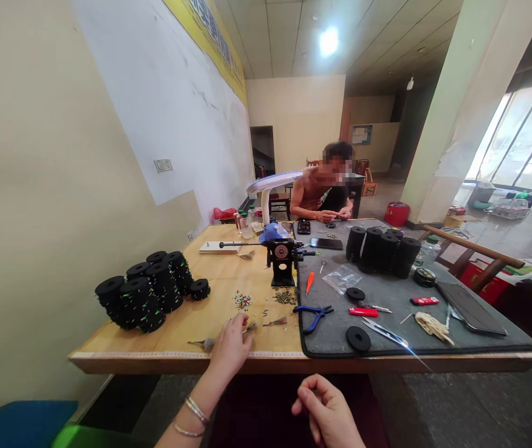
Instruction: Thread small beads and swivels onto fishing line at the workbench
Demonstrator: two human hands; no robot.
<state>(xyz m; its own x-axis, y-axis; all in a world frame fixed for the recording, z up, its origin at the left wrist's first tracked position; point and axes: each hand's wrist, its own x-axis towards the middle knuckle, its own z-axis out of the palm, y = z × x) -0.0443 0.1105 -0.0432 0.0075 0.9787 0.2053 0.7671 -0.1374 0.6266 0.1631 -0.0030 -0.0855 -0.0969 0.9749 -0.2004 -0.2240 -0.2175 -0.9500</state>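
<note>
My left hand (232, 341) rests over the wooden table (163, 342) near its front edge, fingers bent over a small feathery bundle (251, 328). What its fingertips touch is too small to tell. Another bundle (205, 343) lies just left of the wrist, and a third (275, 322) to the right. Colored beads (242, 300) are piled beyond the fingers, beside small metal pieces (285, 298). My right hand (324, 407) hangs in front of the table edge with its fingers curled together; anything between them is too small to make out.
Black foam spools (147, 292) stand at the left, more (382, 252) on the grey mat (335, 336). Blue pliers (313, 316), scissors (386, 333) and red lighters (363, 312) lie there. A black device (282, 261) and lamp (266, 205) stand mid-table. A person (324, 186) sits opposite.
</note>
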